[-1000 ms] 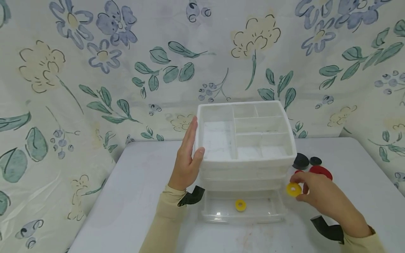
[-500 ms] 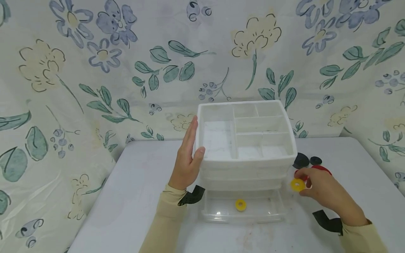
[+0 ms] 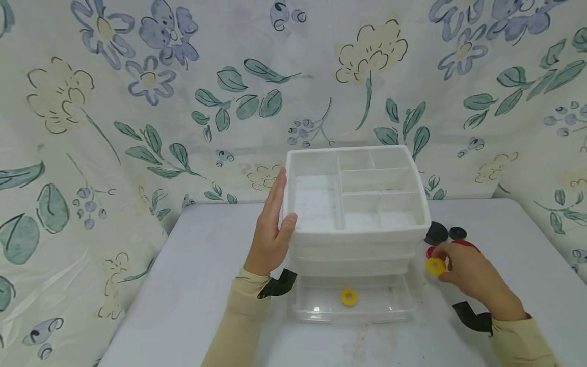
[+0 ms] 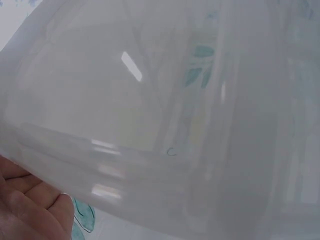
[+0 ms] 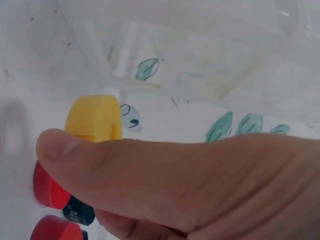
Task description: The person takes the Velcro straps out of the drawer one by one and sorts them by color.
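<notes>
A white drawer organiser [image 3: 359,239] stands on the table, its clear bottom drawer [image 3: 316,306] pulled out. One small yellow ring [image 3: 344,298] lies in that drawer. My left hand [image 3: 269,234] rests against the organiser's left side, fingers straight and thumb at the front corner. The left wrist view shows those fingers beside the translucent side wall [image 4: 110,110]. To the right of the organiser, my right hand [image 3: 479,278] pinches a second yellow ring [image 3: 430,266] between thumb and fingers. In the right wrist view the thumb [image 5: 125,165] covers part of this ring [image 5: 92,117].
Behind the right hand lie two black round pieces [image 3: 436,233] and some red ones [image 3: 467,243], partly hidden by the fingers. The organiser's top tray [image 3: 316,196] is divided into several compartments. Floral cloth [image 3: 257,127] hangs behind the white table [image 3: 206,255].
My right hand has moved slightly back and to the right with the yellow ring, closer to the red pieces. The left hand, organiser and drawer stay where they were.
</notes>
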Demonstrator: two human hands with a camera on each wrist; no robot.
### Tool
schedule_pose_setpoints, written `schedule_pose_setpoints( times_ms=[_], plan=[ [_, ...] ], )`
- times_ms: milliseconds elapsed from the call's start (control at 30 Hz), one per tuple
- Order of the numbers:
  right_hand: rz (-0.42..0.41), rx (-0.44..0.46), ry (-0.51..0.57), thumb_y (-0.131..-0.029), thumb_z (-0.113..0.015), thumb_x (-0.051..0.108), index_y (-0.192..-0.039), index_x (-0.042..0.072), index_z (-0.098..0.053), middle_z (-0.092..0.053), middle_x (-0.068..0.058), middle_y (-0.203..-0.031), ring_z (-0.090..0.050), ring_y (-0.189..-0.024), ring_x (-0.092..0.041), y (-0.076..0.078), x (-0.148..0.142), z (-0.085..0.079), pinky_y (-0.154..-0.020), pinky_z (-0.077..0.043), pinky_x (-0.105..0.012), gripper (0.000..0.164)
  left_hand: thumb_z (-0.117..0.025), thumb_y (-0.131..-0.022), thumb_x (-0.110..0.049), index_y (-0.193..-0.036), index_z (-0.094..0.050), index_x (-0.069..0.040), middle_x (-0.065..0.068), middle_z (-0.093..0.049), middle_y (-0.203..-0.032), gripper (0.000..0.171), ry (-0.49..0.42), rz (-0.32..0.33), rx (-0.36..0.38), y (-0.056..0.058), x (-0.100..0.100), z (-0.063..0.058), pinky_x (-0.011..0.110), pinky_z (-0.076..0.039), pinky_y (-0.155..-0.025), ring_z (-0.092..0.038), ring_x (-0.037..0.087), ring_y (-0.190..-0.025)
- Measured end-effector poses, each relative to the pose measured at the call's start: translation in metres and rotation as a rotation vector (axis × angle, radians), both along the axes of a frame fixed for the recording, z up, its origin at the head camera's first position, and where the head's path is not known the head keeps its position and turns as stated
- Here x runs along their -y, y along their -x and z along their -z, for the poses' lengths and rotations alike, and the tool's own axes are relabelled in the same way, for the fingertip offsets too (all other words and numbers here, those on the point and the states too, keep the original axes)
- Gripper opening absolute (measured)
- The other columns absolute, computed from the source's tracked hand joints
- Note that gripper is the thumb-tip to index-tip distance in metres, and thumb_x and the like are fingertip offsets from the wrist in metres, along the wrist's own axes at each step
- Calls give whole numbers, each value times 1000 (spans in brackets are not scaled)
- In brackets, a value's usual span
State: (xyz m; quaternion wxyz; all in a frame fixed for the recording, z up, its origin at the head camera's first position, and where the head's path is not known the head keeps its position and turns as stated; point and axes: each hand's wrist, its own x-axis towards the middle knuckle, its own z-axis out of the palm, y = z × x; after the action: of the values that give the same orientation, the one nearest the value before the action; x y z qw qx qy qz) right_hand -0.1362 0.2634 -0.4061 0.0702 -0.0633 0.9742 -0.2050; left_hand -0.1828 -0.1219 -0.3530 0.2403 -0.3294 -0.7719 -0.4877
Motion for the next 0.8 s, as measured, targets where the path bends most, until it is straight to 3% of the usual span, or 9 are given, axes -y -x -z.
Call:
schedule_pose_setpoints(
  times_ms=[233,467,800],
  plan=[
    [19,26,-6,-72,-86,2,-106,-5,-66,-68,-14,-94,-60,-80,-28,3,-2,10,-66,-58,-44,39,-42,-96,-8,-160,-17,-1,7,-14,-168,69,-1,3,2,0,0,0,41,-14,-124,-14,23,-154],
    [39,10,-76,-70,-87,0,-104,-5,-66,-68,-20,-99,-61,-90,-38,2,2,17,-76,-58,-56,40,-42,-97,-11,-160,-17,-2,5,-14,-168,68,2,-1,5,-1,0,-1,40,-15,-123,-14,22,-154],
    [68,16,-114,-70,-86,-2,-106,-7,-67,-68,-23,-99,-61,-88,-38,4,4,24,-79,-56,-58,41,-42,-97,-10,-160,-16,-2,6,-14,-168,69,-1,10,-3,0,1,-1,40,-15,-123,-14,23,-154]
  ],
)
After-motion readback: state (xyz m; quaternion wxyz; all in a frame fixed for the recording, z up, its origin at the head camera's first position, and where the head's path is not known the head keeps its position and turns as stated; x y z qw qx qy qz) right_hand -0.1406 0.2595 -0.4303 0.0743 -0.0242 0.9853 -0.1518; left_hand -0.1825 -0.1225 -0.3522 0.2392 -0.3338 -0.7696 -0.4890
